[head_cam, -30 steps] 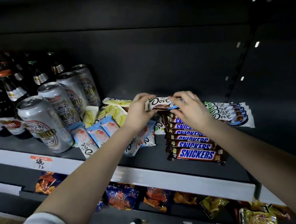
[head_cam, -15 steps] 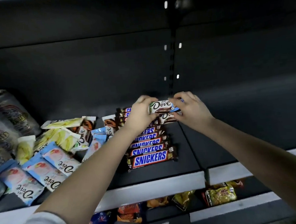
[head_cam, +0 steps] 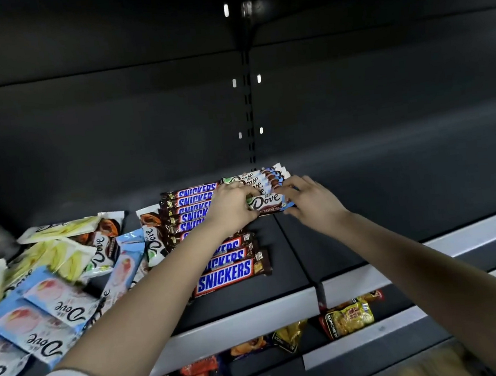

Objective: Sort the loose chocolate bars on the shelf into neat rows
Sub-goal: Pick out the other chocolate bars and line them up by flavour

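Dove chocolate bar [head_cam: 267, 201] in white-and-brown wrapper, pinched at each end by left hand [head_cam: 230, 209] and right hand [head_cam: 313, 204]. Risk: careless set-down knocks far Dove row [head_cam: 267, 177] askew.

You hold a Dove bar [head_cam: 267, 201] label up, your left hand [head_cam: 231, 204] and right hand [head_cam: 312, 203] pinching its ends, at the front of the short Dove row [head_cam: 265, 177] at the back of the shelf [head_cam: 293, 262]. Just left, the Snickers row [head_cam: 224, 273] runs front to back, its bars flat and parallel. Further left, the loose Dove packs [head_cam: 56, 315], blue, yellow and brown, overlap at mixed angles.
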`<action>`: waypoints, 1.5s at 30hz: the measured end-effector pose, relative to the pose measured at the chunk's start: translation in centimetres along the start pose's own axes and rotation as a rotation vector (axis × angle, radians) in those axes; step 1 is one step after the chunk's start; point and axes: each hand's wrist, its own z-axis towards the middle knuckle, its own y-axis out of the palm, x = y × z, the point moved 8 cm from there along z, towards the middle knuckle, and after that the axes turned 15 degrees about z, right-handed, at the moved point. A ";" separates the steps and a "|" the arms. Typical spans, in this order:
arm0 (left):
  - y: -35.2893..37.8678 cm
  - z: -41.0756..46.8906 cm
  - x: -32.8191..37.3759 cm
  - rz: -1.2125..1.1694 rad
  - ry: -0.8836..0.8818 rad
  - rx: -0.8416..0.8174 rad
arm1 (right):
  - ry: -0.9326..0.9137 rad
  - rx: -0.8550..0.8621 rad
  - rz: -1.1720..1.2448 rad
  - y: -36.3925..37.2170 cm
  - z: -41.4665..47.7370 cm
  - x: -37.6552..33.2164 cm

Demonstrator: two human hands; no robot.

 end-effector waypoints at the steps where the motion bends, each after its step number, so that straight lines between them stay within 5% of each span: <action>1: -0.1 0.1 -0.1 0.018 -0.013 -0.003 | 0.005 -0.011 0.008 0.2 0.1 0.0; 19: 0.6 0.1 -2.4 -0.066 -0.201 -0.018 | 0.089 -0.052 -0.039 1.2 1.2 -0.6; 30: -3.2 -3.8 -8.1 -0.173 -0.383 0.234 | -0.070 0.034 0.063 1.3 4.7 -6.5; 45: -5.4 -17.7 -21.2 -0.065 -0.791 0.246 | -0.398 -0.045 0.217 6.7 9.2 -20.8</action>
